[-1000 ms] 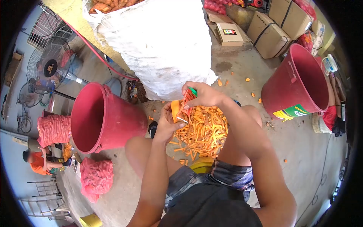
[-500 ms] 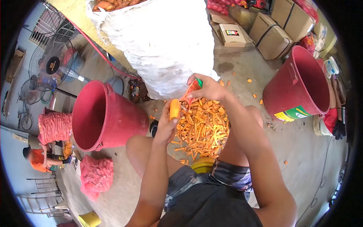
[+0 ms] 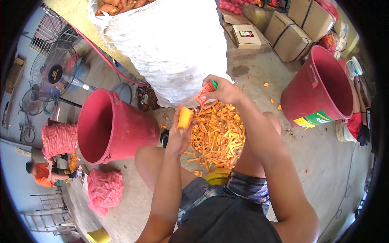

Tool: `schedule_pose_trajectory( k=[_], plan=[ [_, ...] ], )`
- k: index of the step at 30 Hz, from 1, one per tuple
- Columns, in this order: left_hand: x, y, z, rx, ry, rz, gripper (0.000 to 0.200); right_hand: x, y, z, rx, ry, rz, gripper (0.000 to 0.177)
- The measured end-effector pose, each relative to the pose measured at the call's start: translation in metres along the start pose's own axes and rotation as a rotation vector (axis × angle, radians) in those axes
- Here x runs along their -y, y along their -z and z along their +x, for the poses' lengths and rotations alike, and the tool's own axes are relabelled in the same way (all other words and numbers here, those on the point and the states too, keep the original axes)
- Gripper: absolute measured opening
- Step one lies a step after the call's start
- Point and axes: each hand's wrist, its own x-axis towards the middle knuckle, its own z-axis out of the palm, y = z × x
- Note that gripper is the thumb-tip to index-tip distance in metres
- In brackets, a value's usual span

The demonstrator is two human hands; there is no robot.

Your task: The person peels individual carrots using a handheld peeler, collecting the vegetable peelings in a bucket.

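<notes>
An orange peeled root piece (image 3: 185,118) is held upright in my left hand (image 3: 177,135), its flat face toward me. My right hand (image 3: 221,90) grips a peeler (image 3: 201,97) with an orange-red body and a green end, just above and right of the piece. Blade and piece look slightly apart. Below both hands, between my legs, lies a heap of orange strips and peelings (image 3: 219,135) on the floor.
A white sack (image 3: 178,48) of brown roots stands ahead. Red bins stand left (image 3: 135,131) and right (image 3: 291,93). Cardboard boxes (image 3: 285,36) sit at upper right. Pink net bags (image 3: 104,188), a fan (image 3: 55,74) and a seated person in orange (image 3: 43,174) are at left.
The peeler has moved up slightly, away from the root piece. My left hand has tilted the piece, so that a flat face now shows.
</notes>
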Motion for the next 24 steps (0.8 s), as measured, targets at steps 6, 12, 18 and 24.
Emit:
schedule_pose_trajectory(
  k=[6,12,18,24],
  plan=[
    [0.009,0.001,0.005,-0.076,-0.030,0.032,0.116,0.018,-0.022,-0.020,0.203,0.127,0.020,0.045],
    [0.007,0.001,0.006,-0.077,0.003,0.178,0.116,0.006,-0.015,-0.014,0.140,0.199,-0.051,0.047],
    [0.004,0.012,0.003,0.027,-0.013,0.123,0.115,-0.004,0.009,0.004,-0.120,0.027,-0.223,0.050],
    [0.009,0.005,0.010,-0.103,-0.072,0.019,0.111,0.016,-0.026,-0.018,0.209,0.114,0.043,0.046]
  ],
)
